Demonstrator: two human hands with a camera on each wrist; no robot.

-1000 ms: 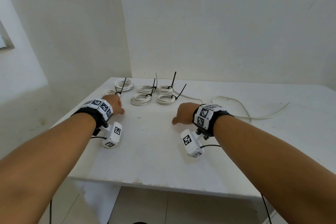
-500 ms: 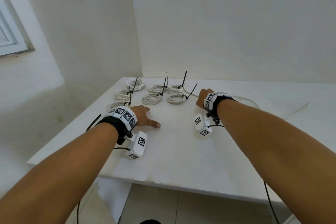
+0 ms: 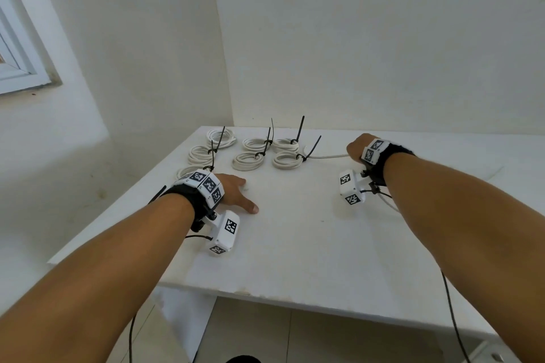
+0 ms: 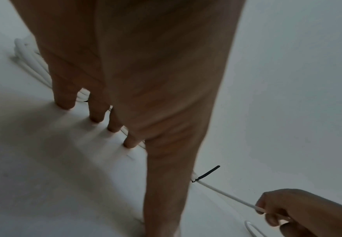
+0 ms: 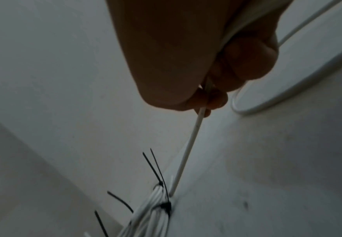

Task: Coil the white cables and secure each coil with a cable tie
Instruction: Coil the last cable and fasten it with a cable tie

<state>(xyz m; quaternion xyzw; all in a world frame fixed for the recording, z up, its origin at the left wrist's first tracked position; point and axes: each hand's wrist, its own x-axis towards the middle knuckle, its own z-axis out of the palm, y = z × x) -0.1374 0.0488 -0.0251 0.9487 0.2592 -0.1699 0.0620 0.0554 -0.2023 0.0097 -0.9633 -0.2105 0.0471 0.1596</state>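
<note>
Several white cable coils (image 3: pixel 247 161), each bound with a black cable tie (image 3: pixel 299 130), lie in rows at the far left of the white table (image 3: pixel 295 244). A loose white cable (image 3: pixel 327 156) runs from beside the coils to my right hand (image 3: pixel 355 148), which pinches it near its end; the right wrist view shows the cable (image 5: pixel 188 149) leaving my curled fingers (image 5: pixel 216 97). My left hand (image 3: pixel 236 190) rests flat on the table with straight fingers (image 4: pixel 64 99), just in front of the nearest coil (image 3: pixel 187 171).
The rest of the loose cable loops on the table (image 5: pixel 267 99) to the right of my right hand. Walls close off the table's far and left sides. A window frame (image 3: pixel 23 68) is at the upper left. Bare tabletop lies between my arms.
My right hand has reached forward and right and taken hold of the loose cable. My left hand moved right a little and flattened on the table. My head has turned left.
</note>
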